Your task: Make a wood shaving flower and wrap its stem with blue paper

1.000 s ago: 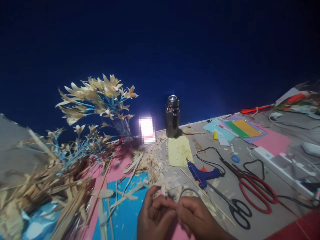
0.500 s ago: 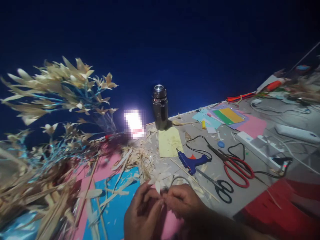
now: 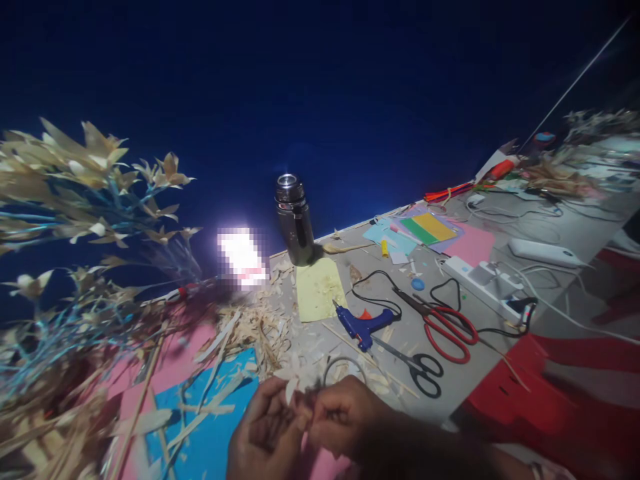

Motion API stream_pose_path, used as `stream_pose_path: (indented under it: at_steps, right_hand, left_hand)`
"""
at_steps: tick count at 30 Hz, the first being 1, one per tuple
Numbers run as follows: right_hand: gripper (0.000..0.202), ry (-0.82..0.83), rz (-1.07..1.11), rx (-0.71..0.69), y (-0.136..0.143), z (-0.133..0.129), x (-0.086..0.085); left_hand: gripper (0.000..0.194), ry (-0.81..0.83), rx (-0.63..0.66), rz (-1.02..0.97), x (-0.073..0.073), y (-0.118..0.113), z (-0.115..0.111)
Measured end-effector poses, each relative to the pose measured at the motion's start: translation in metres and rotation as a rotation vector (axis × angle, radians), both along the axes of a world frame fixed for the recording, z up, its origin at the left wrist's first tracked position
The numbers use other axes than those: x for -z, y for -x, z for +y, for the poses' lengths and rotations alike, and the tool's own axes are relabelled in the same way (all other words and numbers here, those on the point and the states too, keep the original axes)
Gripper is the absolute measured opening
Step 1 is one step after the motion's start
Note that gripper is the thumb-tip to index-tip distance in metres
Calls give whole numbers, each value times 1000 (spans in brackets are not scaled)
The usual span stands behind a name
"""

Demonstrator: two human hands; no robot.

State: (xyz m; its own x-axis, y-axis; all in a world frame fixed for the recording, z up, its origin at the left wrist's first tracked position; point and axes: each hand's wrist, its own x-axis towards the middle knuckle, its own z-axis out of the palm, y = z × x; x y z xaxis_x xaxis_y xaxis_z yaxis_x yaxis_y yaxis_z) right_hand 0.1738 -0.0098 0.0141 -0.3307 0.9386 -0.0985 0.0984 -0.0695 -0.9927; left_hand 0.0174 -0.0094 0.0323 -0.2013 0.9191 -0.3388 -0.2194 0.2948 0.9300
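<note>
A pale artificial flower (image 3: 291, 380) with pointed petals shows above my left hand (image 3: 265, 430), whose curled fingers hold it near its base. Against it, my right hand (image 3: 345, 413) is closed in a pinch at the underside of the flower. What lies between the right fingertips is too small and dark to make out. A thin curved loop (image 3: 345, 360) rises just behind the right hand; whether it is held or lies on the table I cannot tell. Pink sheet (image 3: 325, 463) shows below both hands. Beyond them rests a blue glue gun (image 3: 364, 325).
Black-handled scissors (image 3: 425, 373) and red-handled scissors (image 3: 453, 333) lie right of the glue gun. A dark flask (image 3: 295, 227) stands behind a yellow sheet (image 3: 313, 293). Flower branches (image 3: 95, 180), husk strips and a blue sheet (image 3: 215, 433) fill the left. A power strip (image 3: 480, 287) sits right.
The view has turned to the right, so the table things sit further left. Both hands stay together at the flower, which shows slightly more of its petals.
</note>
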Motion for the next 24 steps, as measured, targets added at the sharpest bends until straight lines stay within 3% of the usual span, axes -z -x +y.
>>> stream_pose_path:
  at_steps: [2,5,10,15,24]
  right_hand:
    - [12,31,-38,-20,-2,-1,-1]
    - [11,108,-70,-22,-5,-4,0]
    - [4,76,-169,65,-16,-10,16]
    - [6,71,-236,118,-25,-15,31]
    - [14,33,-387,156,-47,-7,10]
  left_hand:
    - [68,52,-58,-130,-8,-3,5]
    - [63,60,-69,-264,-15,0,12]
    - [51,142,-69,-336,-11,14,18]
    - [40,66,-43,-365,-6,22,21]
    - [56,50,-178,-324,13,39,21]
